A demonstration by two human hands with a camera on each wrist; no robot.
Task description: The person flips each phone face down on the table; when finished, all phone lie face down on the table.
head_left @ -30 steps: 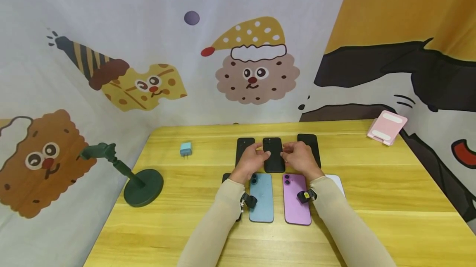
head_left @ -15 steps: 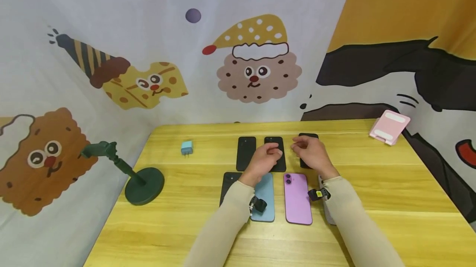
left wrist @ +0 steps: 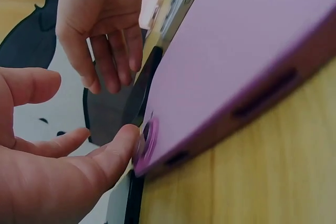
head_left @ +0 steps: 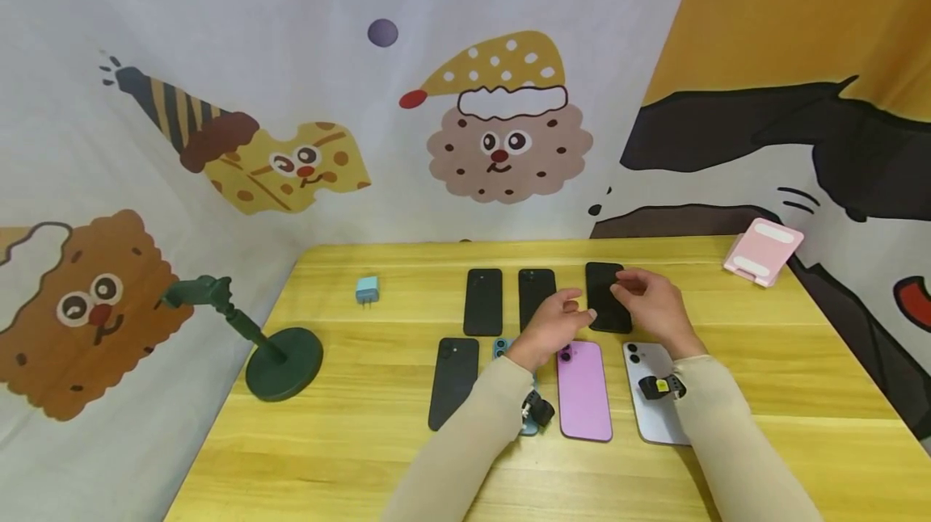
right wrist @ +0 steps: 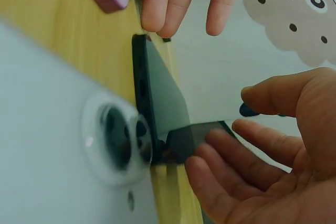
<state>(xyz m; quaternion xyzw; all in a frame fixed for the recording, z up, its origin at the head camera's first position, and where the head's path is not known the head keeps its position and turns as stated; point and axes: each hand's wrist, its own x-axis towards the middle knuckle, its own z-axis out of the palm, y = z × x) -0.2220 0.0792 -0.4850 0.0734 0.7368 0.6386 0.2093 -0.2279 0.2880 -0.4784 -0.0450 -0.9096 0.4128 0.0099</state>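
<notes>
A black phone (head_left: pixel 607 296) lies flat on the yellow table (head_left: pixel 764 344), directly between the two hands. The left hand (head_left: pixel 550 330) touches its near left edge with relaxed, loose fingers; the right hand (head_left: pixel 655 305) hovers at its right edge, fingers slack, gripping nothing. A purple phone (head_left: pixel 584 390) lies just below the left hand, a white phone (head_left: pixel 655 401) under the right wrist

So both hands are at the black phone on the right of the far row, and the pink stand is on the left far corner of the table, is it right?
Not quite. The pink stand sits at the far right corner of the table, as the head view shows. The rest holds: left hand and right hand are at the rightmost black phone of the far row.
</notes>
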